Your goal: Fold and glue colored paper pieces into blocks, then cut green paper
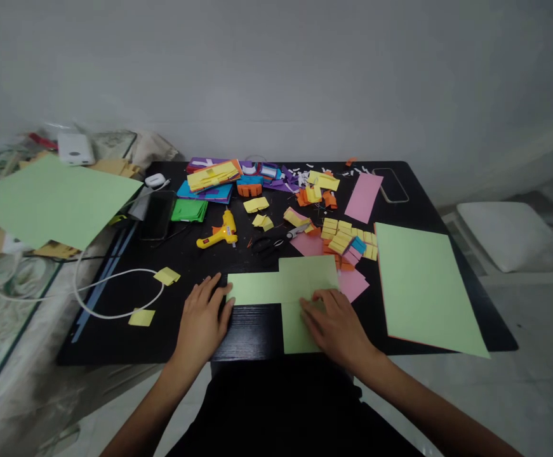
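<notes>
Pale green paper (308,277) lies in front of me on the black table, with a narrow strip (254,287) of the same colour reaching out to its left. My left hand (204,312) rests on the table, fingers apart, its fingertips touching the strip's left end. Over the right part of the green paper lies my right hand (336,320), palm down with the fingers stretched out, touching the sheet. Neither hand grips anything. Part of the paper is hidden under my right hand.
A yellow glue gun (219,231) and black-handled scissors (272,244) lie beyond my hands. Folded yellow paper pieces (340,241) cluster beside pink paper (364,197). Large green sheets (426,289) lie right; another green sheet (59,200) and a white cable (114,316) are left.
</notes>
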`<state>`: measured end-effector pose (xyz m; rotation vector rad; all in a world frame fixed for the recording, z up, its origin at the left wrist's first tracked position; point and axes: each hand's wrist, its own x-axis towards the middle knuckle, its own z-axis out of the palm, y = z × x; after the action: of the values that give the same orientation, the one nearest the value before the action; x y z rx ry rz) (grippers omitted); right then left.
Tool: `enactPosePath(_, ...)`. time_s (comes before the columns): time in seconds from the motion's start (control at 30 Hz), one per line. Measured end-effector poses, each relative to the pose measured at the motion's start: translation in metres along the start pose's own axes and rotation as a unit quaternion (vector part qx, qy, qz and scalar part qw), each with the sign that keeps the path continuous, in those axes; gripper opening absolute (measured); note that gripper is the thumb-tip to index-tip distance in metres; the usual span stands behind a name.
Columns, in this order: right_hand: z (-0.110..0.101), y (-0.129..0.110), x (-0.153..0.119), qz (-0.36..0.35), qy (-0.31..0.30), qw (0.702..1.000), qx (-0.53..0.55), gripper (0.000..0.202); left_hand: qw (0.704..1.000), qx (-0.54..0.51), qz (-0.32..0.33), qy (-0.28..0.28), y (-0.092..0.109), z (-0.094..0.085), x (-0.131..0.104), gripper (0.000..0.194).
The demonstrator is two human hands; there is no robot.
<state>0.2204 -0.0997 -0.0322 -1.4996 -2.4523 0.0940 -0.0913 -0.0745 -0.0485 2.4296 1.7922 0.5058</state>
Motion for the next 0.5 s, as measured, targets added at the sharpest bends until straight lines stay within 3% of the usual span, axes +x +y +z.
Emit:
enactPosePath(0.23,0.004,0.017,0.009,0.031,0.063,0.997,0.033,0.025,0.999,-0.022,0.022,0.016,0.001,-0.004,0.013,0.019)
enactPosePath(0.33,0.012,0.022,0.02,0.045,0.058,0.996,0.058,0.023,0.997,-0.065,0.047,0.022,0.018,-0.004,0.029,0.02)
enactPosePath(0.5,0.019,0.024,0.032,0.033,-0.009,0.994,0.106,0.052,0.984,-0.137,0.104,-0.053,0.059,0.009,0.055,0.035)
